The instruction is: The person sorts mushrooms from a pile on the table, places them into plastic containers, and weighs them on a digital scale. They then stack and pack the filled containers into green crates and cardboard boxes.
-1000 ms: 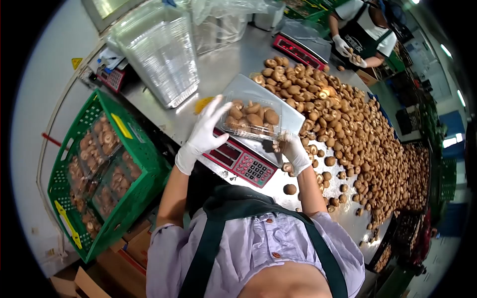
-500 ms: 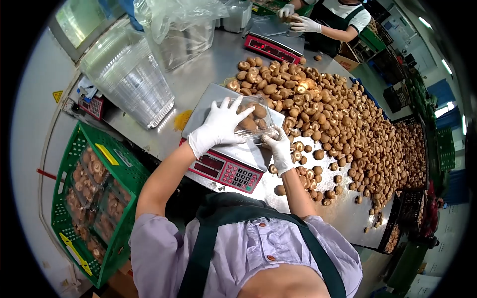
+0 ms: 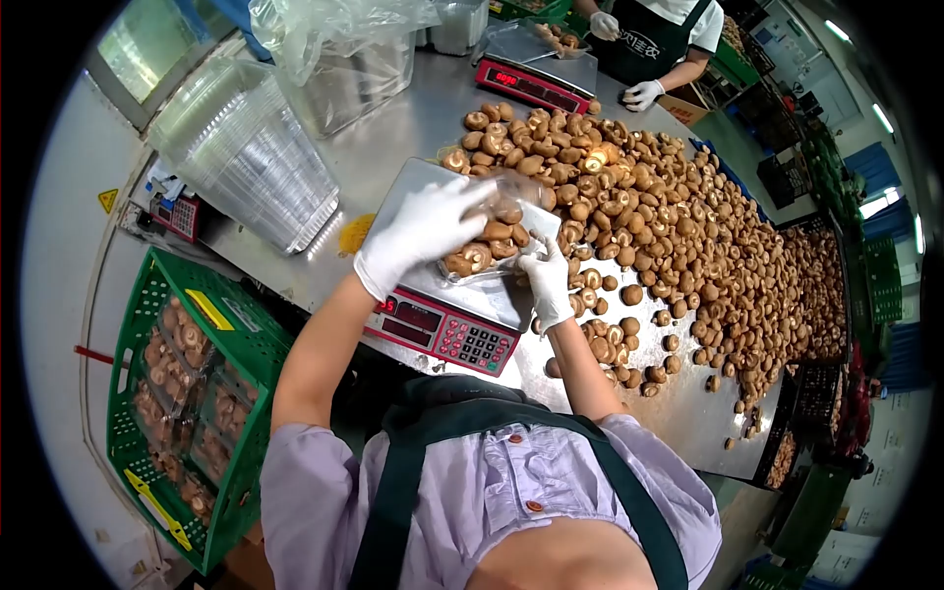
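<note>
On the steel plate of a red scale stands a clear plastic box holding several brown mushrooms. My left hand, in a white glove, reaches over the box from the left. Its fingers are bent at the box's clear lid, which looks raised at the far side; fingertips and lid are blurred. At the box's right edge, my gloved right hand grips the rim between thumb and fingers.
A big mushroom heap spreads to the right. Stacked clear boxes lean at left, near a green crate of filled packs. Across the table are a second scale and a person's gloved hand.
My left hand's spread fingers have drawn together, and the lid under them has shifted up. My right hand stays at the box's edge. The other person's hands have moved away from their scale.
</note>
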Demonstrator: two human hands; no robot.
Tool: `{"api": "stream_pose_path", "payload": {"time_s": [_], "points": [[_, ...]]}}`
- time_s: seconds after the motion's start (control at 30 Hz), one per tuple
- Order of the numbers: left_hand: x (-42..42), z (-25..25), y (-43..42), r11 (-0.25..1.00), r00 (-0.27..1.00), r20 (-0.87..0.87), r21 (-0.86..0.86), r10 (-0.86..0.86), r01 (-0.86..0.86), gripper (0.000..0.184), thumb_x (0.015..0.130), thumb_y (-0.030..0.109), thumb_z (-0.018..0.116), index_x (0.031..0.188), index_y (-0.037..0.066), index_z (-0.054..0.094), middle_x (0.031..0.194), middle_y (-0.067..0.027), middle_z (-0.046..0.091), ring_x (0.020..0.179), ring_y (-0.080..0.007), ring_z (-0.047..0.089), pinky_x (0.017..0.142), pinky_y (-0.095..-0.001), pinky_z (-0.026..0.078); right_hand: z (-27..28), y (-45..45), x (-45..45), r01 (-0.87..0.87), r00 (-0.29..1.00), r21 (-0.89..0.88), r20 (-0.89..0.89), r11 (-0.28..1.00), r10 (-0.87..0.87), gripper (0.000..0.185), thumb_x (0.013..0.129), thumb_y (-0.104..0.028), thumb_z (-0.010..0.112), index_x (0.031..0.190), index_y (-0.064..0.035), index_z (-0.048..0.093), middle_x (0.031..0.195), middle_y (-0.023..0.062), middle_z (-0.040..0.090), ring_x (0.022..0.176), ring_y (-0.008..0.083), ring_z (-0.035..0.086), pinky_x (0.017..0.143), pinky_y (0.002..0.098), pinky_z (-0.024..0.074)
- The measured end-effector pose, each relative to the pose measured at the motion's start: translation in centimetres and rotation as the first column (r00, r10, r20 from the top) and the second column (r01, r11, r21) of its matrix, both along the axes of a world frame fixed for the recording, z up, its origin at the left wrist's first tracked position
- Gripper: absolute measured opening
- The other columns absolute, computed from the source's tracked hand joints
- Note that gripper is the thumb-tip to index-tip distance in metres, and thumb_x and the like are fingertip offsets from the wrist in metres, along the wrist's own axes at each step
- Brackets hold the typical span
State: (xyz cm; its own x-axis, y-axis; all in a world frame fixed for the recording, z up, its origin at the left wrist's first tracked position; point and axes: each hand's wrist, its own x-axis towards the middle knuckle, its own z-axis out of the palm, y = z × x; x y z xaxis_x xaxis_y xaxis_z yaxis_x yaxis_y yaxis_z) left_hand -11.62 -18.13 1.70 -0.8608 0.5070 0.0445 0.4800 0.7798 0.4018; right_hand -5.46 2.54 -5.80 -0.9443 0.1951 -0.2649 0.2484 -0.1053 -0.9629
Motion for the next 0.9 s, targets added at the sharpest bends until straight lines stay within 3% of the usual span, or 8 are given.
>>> {"api": "stream_pose_path", "payload": {"time_s": [0.03, 0.17, 0.3, 0.5, 0.57, 0.7, 0.83, 0.9], "points": [[-0.3, 1.5, -0.3, 0.993, 0.999, 0.036, 0.117, -0.007, 0.002, 0.056, 0.085, 0.040, 0.051, 0.138, 0.025, 0.040, 0.137, -0.0149, 0.043, 0.112, -0.0353, 0.051, 0.092, -0.0470, 0.042, 0.2, 0.2, 0.1, -0.024, 0.999, 0.029, 0.030, 0.999, 0.023, 0.053, 0.074, 0.002, 0.059, 0.126, 0.0007, 0.046, 0.075, 0.0019, 0.059, 0.061, 0.0075, 0.055, 0.053, 0.0198, 0.0445], [0.5, 5.1, 0.8, 0.992, 0.700, -0.714, -0.081, 0.007, -0.094, 0.054, 0.080, 0.028, 0.062, 0.130, 0.016, 0.048, 0.124, -0.0097, 0.053, 0.104, -0.0264, 0.054, 0.091, -0.0439, 0.037, 1.6, 1.2, 0.0, -0.090, 0.990, 0.153, 0.126, 0.984, 0.071, 0.052, 0.077, -0.008, 0.064, 0.126, 0.0021, 0.048, 0.081, 0.0050, 0.064, 0.064, 0.0084, 0.057, 0.058, 0.0207, 0.0466], [2.5, 2.4, 2.5, 0.974, 0.833, -0.509, -0.162, -0.218, 0.156, 0.045, 0.076, 0.026, 0.064, 0.118, 0.012, 0.056, 0.097, -0.0034, 0.059, 0.087, -0.0200, 0.058, 0.072, -0.0336, 0.047, 3.5, 2.3, 0.5, 0.001, 0.983, 0.819, -0.106, 0.573, 0.150, 0.033, 0.078, -0.022, 0.066, 0.104, -0.0028, 0.063, 0.090, 0.0152, 0.067, 0.080, 0.0294, 0.065, 0.072, 0.0347, 0.0508], [2.2, -2.6, 2.8, 0.967, 0.973, -0.112, -0.176, -0.203, 0.182, 0.044, 0.081, 0.032, 0.062, 0.121, 0.015, 0.054, 0.096, -0.0055, 0.060, 0.089, -0.0222, 0.061, 0.070, -0.0364, 0.051, 5.0, 2.2, -0.5, -0.034, 0.855, 0.836, -0.259, 0.547, 0.449, 0.015, 0.079, -0.019, 0.065, 0.089, -0.0083, 0.069, 0.083, 0.0135, 0.067, 0.077, 0.0270, 0.064, 0.070, 0.0328, 0.0505], [1.9, -3.0, 2.0, 0.991, 0.990, -0.083, 0.058, -0.112, 0.117, 0.042, 0.084, 0.032, 0.059, 0.122, 0.016, 0.054, 0.098, -0.0072, 0.061, 0.091, -0.0234, 0.061, 0.070, -0.0355, 0.051, 5.9, 1.7, -1.0, -0.145, 0.750, 0.827, -0.266, 0.543, 0.605, 0.013, 0.079, -0.017, 0.064, 0.088, -0.0087, 0.069, 0.081, 0.0100, 0.067, 0.075, 0.0258, 0.064, 0.068, 0.0327, 0.0506], [2.9, -4.8, 1.2, 0.937, 0.980, -0.129, 0.334, 0.149, -0.098, 0.036, 0.085, 0.027, 0.058, 0.118, 0.011, 0.056, 0.100, -0.0092, 0.062, 0.087, -0.0258, 0.062, 0.073, -0.0348, 0.051, 4.8, 1.4, -3.4, -0.238, 0.563, 0.955, -0.012, 0.176, 0.827, 0.010, 0.078, -0.015, 0.061, 0.082, -0.0089, 0.068, 0.075, 0.0099, 0.065, 0.074, 0.0260, 0.065, 0.065, 0.0355, 0.0509], [3.7, -5.9, 1.1, 0.969, 0.885, -0.454, 0.247, 0.100, 0.017, 0.040, 0.080, 0.025, 0.063, 0.116, 0.008, 0.058, 0.097, -0.0093, 0.064, 0.081, -0.0255, 0.064, 0.072, -0.0347, 0.052, 5.3, -0.7, -5.4, -0.307, 0.440, 0.898, 0.429, -0.316, 0.789, 0.011, 0.075, -0.012, 0.058, 0.075, -0.0105, 0.069, 0.070, 0.0103, 0.065, 0.070, 0.0276, 0.064, 0.061, 0.0374, 0.0507], [3.5, -6.6, 0.8, 0.967, 0.886, -0.452, 0.255, 0.098, 0.024, 0.040, 0.079, 0.024, 0.063, 0.115, 0.008, 0.058, 0.098, -0.0088, 0.064, 0.081, -0.0252, 0.064, 0.072, -0.0346, 0.052, 4.6, -0.8, -6.2, -0.230, 0.399, 0.909, 0.415, -0.349, 0.818, 0.012, 0.076, -0.014, 0.059, 0.074, -0.0111, 0.070, 0.070, 0.0110, 0.065, 0.067, 0.0293, 0.064, 0.059, 0.0386, 0.0505]]}}
